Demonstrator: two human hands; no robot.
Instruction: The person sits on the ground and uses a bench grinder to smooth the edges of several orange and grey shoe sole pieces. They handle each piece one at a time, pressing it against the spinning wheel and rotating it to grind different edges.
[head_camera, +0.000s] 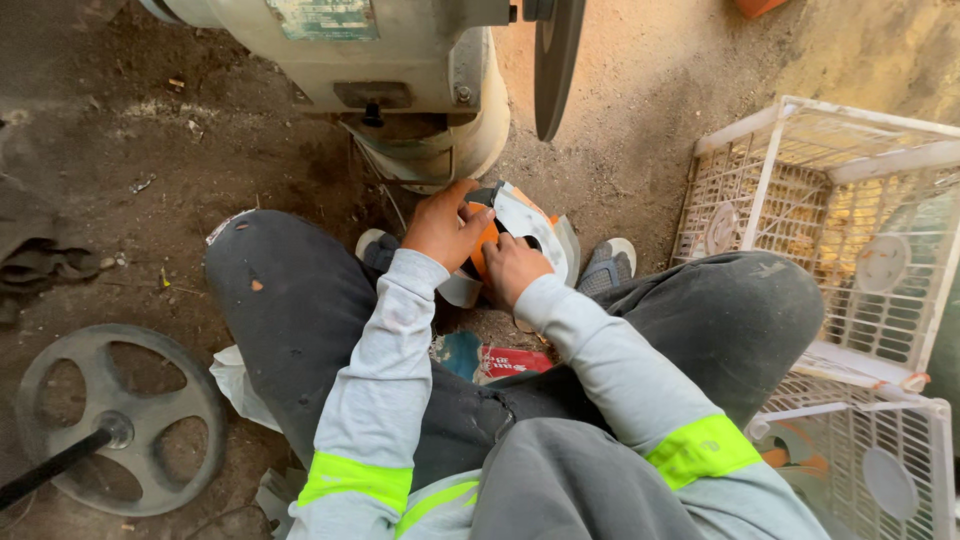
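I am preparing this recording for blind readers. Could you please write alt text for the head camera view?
A seated person's left hand and right hand grip an orange and white curved part between their knees, below a grey bench grinder. White plastic crates stand at the right, and a grey spoked wheel lies on the dirt floor at the left.
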